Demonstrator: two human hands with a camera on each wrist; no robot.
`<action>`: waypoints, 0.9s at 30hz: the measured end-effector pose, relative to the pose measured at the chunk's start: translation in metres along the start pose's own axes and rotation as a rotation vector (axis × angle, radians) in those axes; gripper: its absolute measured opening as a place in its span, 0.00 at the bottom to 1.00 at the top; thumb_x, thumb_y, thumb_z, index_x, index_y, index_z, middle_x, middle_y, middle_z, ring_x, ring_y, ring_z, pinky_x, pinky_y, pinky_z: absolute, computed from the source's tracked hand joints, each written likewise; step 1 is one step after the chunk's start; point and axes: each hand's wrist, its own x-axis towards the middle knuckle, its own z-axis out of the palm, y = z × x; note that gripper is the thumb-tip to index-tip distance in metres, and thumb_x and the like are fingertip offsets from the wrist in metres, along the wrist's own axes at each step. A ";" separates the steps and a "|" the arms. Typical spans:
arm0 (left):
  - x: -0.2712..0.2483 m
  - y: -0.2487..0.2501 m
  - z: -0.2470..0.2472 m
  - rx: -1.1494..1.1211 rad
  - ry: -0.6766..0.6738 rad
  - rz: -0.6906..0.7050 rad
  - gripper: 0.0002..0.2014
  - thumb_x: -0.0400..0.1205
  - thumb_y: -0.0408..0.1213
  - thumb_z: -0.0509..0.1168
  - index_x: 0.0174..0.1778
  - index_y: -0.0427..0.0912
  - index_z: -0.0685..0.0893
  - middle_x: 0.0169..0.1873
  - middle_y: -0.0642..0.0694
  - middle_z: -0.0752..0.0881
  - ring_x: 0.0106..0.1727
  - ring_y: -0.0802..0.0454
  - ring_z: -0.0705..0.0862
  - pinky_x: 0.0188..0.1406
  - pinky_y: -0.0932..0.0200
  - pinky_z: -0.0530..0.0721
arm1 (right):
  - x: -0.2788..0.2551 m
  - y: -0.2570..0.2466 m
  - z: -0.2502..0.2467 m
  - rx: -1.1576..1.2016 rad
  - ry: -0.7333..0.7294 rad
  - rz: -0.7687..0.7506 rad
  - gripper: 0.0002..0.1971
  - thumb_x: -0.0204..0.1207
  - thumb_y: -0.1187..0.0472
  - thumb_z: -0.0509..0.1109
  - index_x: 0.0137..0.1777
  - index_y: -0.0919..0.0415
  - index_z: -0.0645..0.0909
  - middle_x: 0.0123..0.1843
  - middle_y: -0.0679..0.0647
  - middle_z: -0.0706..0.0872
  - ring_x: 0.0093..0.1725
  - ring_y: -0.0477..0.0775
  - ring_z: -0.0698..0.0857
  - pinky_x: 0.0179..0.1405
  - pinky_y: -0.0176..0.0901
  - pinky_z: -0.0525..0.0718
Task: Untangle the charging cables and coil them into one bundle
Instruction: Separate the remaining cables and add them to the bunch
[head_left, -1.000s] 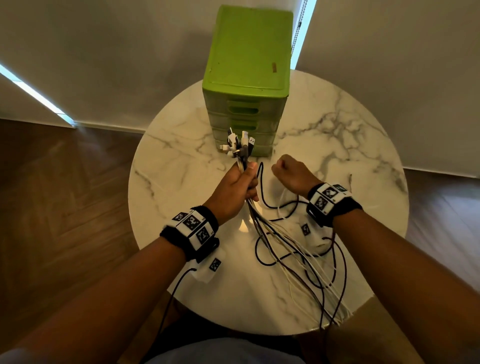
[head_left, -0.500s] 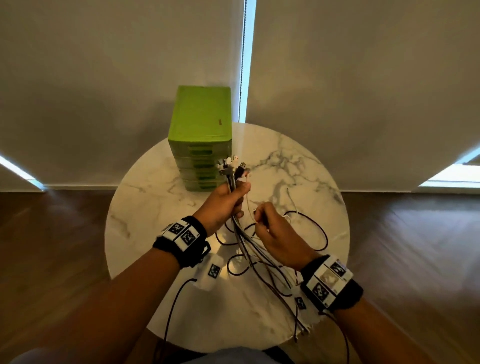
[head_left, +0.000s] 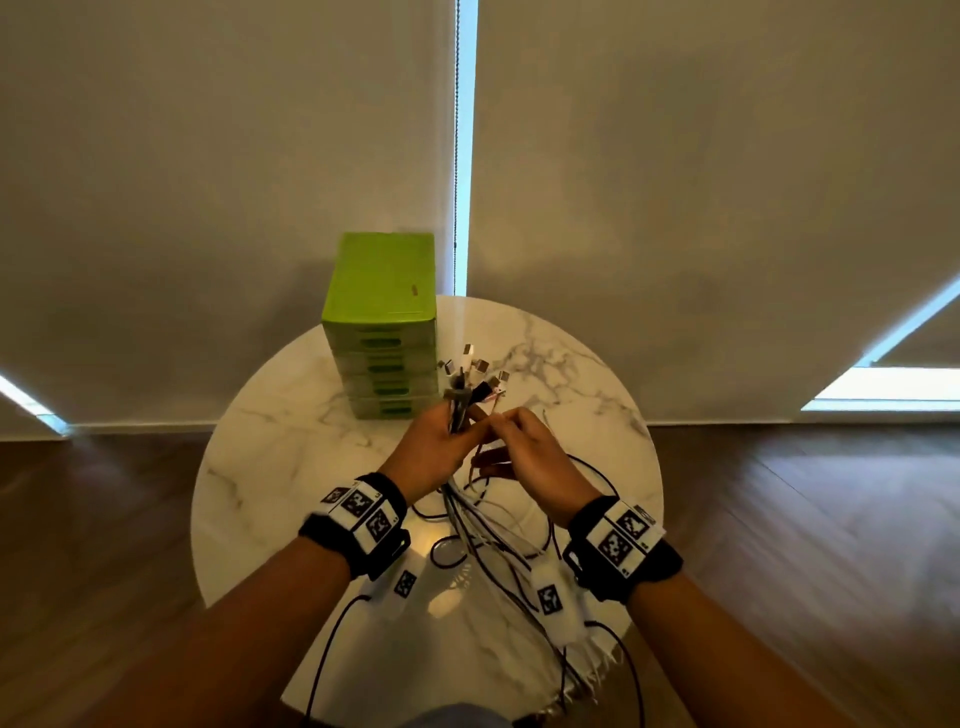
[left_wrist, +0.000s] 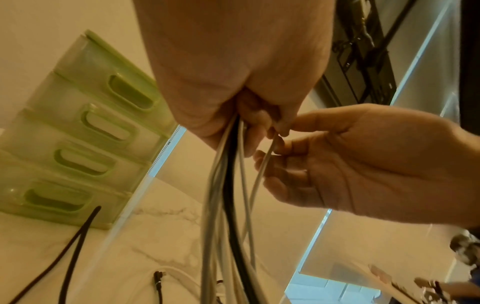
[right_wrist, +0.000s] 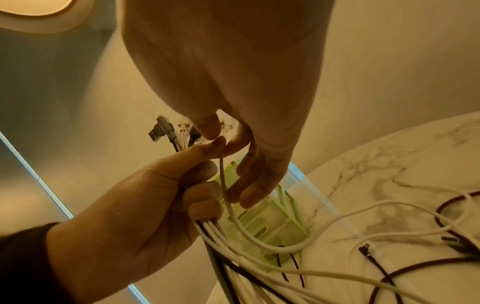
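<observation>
Cables: white, grey and black charging cables (head_left: 470, 525), gathered upright into one bunch held above the table's middle.
Plug ends: connectors (head_left: 470, 371) fanned out at the bunch's top, toward the far side.
Single white cable (right_wrist: 228, 207): separated just right of the bunch.
Loose lengths: trailed in tangled loops across the near right.
</observation>
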 end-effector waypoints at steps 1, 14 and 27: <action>-0.002 0.000 0.001 0.044 0.000 0.023 0.13 0.86 0.43 0.68 0.46 0.34 0.83 0.23 0.59 0.78 0.22 0.64 0.72 0.25 0.68 0.69 | -0.001 0.002 0.001 -0.003 0.008 0.006 0.13 0.88 0.51 0.60 0.56 0.62 0.75 0.57 0.63 0.86 0.52 0.66 0.91 0.56 0.64 0.90; -0.009 -0.009 0.000 -0.479 0.071 -0.277 0.04 0.88 0.40 0.63 0.50 0.47 0.75 0.31 0.50 0.70 0.25 0.54 0.66 0.30 0.56 0.72 | -0.001 -0.008 -0.008 0.094 0.179 -0.178 0.10 0.91 0.51 0.55 0.65 0.54 0.72 0.35 0.58 0.79 0.36 0.60 0.88 0.40 0.56 0.89; -0.020 0.005 0.014 -0.507 0.080 -0.053 0.15 0.84 0.57 0.66 0.63 0.58 0.87 0.32 0.46 0.76 0.39 0.44 0.75 0.43 0.45 0.80 | -0.031 -0.007 0.007 -0.371 -0.053 -0.345 0.08 0.90 0.55 0.57 0.53 0.58 0.71 0.35 0.53 0.86 0.29 0.41 0.82 0.31 0.40 0.78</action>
